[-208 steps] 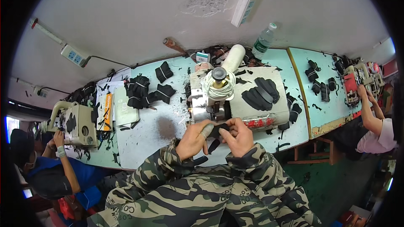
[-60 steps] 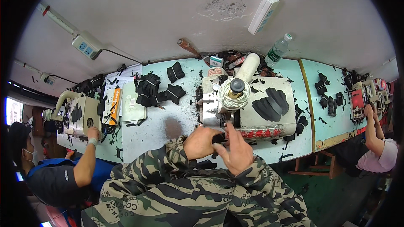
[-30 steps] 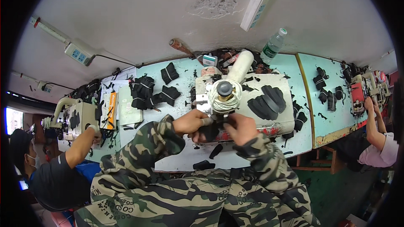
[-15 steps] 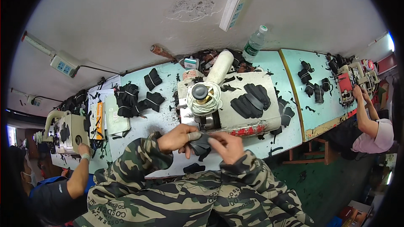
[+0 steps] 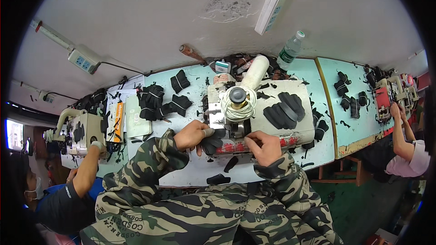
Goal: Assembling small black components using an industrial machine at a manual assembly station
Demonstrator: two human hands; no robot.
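Observation:
My left hand [image 5: 193, 136], with a wrapped finger, grips a small fan of black flat pieces [image 5: 211, 142] at the front left of a cream bench machine [image 5: 272, 129]. My right hand [image 5: 265, 148] is at the machine's front edge, by a metal opening. Its thumb and forefinger are pinched together; whatever lies between them is hidden. More black rounded pieces [image 5: 284, 111] lie overlapping on the machine's top. A coil of pale cord [image 5: 237, 111] circles the post with the dark knob. Loose black pieces [image 5: 218, 179] rest on the table near my body.
Tied black bundles [image 5: 152, 102] lie to the left, near a pale green pad [image 5: 138, 120]. A water bottle [image 5: 290, 51] stands behind the machine, and a power strip [image 5: 271, 11] hangs on the wall. Co-workers sit at similar machines [image 5: 84, 131] on the left and right.
My right hand has left the black pieces and moved right to the machine's front edge. My left hand still holds them, now closer to the machine. The view has shifted slightly.

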